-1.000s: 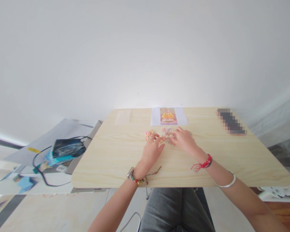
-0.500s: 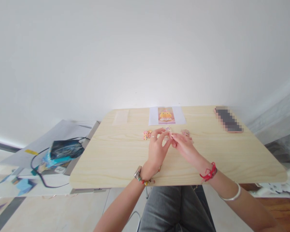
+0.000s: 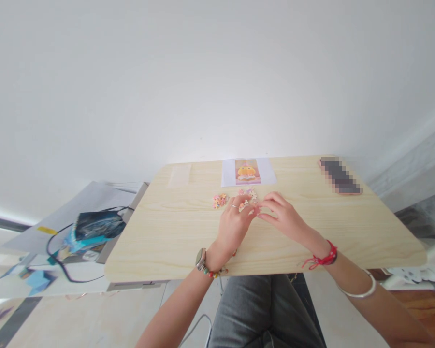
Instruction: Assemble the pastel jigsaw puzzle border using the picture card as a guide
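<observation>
My left hand (image 3: 235, 224) and my right hand (image 3: 283, 216) meet fingertip to fingertip over a light wooden table (image 3: 174, 232). They pinch small pastel puzzle pieces (image 3: 249, 195) at the middle of the table; the exact piece in each hand is too small to make out. A second little cluster of colourful pieces (image 3: 219, 200) lies just left of my left hand. Behind them lies a printed picture sheet (image 3: 247, 172) showing a yellow figure. My left wrist carries a watch and bead bracelet, my right a red string and a silver bangle.
A phone (image 3: 339, 176) lies at the table's far right. A pale paper slip (image 3: 180, 175) sits at the far left. Left of the table, a lower surface holds a blue box (image 3: 94, 226) and a black cable (image 3: 60, 251). White wall behind.
My hands lifted off the pieces, came together, and now sit slightly lower with fingertips touching. The view shifted a little, and the cluster behind my fingers is more exposed.
</observation>
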The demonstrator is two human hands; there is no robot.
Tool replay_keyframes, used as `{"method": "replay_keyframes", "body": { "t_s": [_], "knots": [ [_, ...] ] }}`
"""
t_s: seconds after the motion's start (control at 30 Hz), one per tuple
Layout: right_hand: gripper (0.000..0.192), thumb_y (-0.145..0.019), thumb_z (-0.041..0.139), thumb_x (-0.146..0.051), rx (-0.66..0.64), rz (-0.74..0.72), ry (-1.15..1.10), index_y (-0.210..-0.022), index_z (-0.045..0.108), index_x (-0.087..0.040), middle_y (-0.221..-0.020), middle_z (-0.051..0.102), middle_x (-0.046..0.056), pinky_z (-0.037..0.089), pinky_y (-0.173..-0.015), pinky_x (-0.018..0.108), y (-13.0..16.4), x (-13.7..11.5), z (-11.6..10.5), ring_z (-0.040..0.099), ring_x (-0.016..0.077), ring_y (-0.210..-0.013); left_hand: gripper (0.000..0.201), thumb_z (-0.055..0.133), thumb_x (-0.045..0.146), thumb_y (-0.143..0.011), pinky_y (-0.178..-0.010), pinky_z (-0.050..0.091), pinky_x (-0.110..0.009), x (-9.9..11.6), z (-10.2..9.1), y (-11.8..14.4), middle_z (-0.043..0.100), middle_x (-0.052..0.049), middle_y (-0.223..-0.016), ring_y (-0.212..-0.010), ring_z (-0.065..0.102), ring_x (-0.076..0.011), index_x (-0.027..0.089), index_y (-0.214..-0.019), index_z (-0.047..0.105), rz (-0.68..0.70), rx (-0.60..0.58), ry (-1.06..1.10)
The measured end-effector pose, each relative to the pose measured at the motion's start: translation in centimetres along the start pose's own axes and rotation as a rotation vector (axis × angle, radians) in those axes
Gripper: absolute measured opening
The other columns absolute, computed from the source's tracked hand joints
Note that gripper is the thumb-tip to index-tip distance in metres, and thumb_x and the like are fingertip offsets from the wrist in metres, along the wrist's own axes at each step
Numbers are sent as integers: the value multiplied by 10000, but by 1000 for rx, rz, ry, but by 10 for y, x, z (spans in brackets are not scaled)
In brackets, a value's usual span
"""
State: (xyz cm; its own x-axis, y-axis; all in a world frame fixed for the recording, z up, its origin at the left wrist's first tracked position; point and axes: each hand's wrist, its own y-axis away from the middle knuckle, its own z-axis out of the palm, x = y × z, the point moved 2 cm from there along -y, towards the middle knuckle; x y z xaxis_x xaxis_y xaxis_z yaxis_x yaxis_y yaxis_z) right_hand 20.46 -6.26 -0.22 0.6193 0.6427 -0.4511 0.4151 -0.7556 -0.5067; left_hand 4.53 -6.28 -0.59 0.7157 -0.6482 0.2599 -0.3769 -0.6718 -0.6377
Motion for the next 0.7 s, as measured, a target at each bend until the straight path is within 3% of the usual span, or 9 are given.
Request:
{"method": "replay_keyframes", "body": {
  "t_s": [0.13,0.27,0.5,0.6,0.7],
  "knots": [
    [152,-836,522,-232,7,-4,40,-963,597,-194,-912,534,68,482,-803,353,13,6,0,555,199,-897,121,547,268,-829,-752,517,-327,2,12,2,558,-81,-1029,-939,546,-196,173,-811,620,19,-17,9],
    [154,-847,508,-247,-1,40,88,-967,597,-208,-950,534,71,469,-853,387,30,27,-7,549,217,-954,158,542,279,-832,-771,513,-328,11,36,-10,552,-81,-1044,-965,538,-201,168,-753,623,71,-124,-21],
    [160,-846,515,-325,-1,204,91,-895,606,-203,-837,504,41,513,-753,353,41,72,-15,570,179,-788,140,499,256,-850,-702,511,-316,32,73,-43,541,-110,-1044,-964,532,-233,163,-817,597,168,-331,-135],
    [159,-846,512,-323,-16,276,76,-822,614,-202,-803,491,38,524,-727,352,41,84,-10,567,182,-780,96,520,228,-834,-689,512,-304,32,76,-43,533,-113,-1054,-956,534,-226,163,-830,590,162,-343,-146],
    [162,-846,508,-294,-22,329,72,-767,616,-203,-743,467,30,529,-682,341,42,88,-7,558,181,-736,71,600,178,-773,-759,512,-336,19,65,-34,510,-106,-1121,-1000,518,-235,161,-841,590,118,-346,-153]
  ]
}}
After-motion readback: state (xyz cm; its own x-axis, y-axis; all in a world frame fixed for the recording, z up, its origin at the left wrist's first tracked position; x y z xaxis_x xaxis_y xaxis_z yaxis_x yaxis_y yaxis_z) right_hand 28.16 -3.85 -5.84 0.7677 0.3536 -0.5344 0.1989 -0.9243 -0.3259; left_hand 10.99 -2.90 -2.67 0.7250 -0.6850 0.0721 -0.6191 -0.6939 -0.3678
